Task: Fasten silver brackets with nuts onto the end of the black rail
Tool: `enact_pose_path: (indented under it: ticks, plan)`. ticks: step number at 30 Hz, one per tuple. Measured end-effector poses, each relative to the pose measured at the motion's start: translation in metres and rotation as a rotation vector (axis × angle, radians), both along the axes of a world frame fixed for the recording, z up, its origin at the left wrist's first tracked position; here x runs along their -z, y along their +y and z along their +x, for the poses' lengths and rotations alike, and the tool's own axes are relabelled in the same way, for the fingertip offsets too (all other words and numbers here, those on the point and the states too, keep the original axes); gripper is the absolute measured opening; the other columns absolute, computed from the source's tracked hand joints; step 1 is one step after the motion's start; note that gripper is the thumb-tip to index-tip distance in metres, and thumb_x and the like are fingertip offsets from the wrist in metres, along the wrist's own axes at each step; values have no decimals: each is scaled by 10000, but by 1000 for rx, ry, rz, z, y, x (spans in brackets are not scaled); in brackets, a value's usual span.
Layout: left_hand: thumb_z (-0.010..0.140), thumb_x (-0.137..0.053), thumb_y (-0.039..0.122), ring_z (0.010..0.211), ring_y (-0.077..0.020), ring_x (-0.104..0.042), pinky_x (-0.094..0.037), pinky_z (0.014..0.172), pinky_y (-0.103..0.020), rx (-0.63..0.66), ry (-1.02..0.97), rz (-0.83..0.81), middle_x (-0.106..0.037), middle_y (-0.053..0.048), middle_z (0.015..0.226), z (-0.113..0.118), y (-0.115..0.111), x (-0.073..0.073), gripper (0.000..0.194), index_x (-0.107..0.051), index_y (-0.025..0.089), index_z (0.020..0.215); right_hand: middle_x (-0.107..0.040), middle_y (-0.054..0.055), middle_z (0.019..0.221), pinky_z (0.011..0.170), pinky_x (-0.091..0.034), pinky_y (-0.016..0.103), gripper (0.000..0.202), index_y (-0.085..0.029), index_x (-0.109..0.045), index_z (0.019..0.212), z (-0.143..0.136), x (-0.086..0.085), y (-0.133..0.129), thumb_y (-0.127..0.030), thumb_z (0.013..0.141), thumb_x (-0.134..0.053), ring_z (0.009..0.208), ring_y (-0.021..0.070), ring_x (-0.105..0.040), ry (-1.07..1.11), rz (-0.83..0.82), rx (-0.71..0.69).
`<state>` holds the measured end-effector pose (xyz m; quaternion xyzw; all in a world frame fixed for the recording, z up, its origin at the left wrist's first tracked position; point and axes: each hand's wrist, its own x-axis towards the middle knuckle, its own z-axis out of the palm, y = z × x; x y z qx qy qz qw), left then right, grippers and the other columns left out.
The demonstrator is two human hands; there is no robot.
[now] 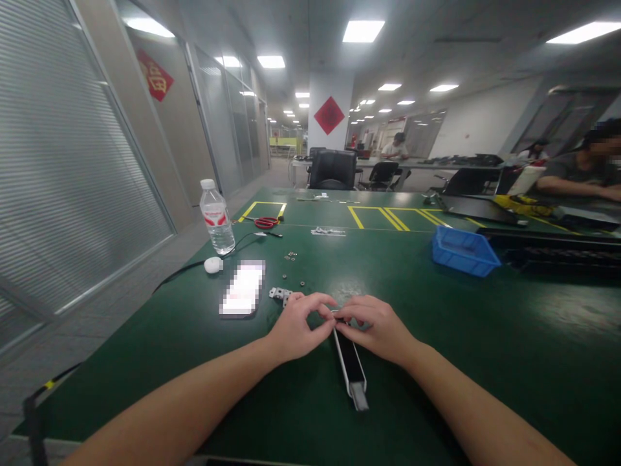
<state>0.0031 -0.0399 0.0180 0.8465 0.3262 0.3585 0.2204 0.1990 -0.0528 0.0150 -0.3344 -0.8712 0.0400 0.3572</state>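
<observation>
A long narrow bar (351, 362) with a white frame and a black top lies on the green table, with a grey tab at its near end. My left hand (301, 329) is closed, thumb and fingers pinching at the far end of this bar. From the other side my right hand (383, 329) pinches at the same end, its fingertips almost touching the left ones. Any small part between the fingertips is hidden. Just beyond my left hand is a metal bracket with holes (279, 294), partly covered by that hand.
Several small metal nuts or rings (290, 256) lie ahead. On the left are a phone (243, 289), a white case (212, 265), a water bottle (218, 220) and red-handled scissors (266, 222). A blue bin (464, 251) stands right; another person (582, 171) sits beyond.
</observation>
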Motion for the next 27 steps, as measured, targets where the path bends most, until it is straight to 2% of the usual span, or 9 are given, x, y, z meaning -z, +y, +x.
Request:
enact_pose_path:
  ticks: [12, 19, 27]
  plan:
    - [777, -565, 218, 821, -170, -636, -351, 829, -343, 11, 57, 17, -703, 24, 806, -1, 1, -3, 179, -570, 209, 956, -631, 9, 686, 613, -412, 241, 95, -187, -672, 832, 7, -5, 1, -203, 792, -588, 585, 106, -528, -24, -57, 35]
    - [778, -569, 209, 968, -208, -571, -278, 915, -416, -101, 271, 99, -682, -3, 959, -7, 6, -4, 132, -615, 228, 901, -589, 1, 657, 546, -386, 225, 99, -170, -686, 815, 39, 0, 14, -212, 757, -618, 545, 98, -488, -71, -272, 169]
    - [801, -546, 206, 950, -203, -570, -228, 924, -448, -88, 346, 67, -685, 8, 925, -7, 7, -3, 123, -623, 230, 894, -558, -12, 619, 529, -370, 220, 161, -177, -707, 843, 43, 9, 19, -303, 787, -622, 536, 91, -465, -59, -388, 131]
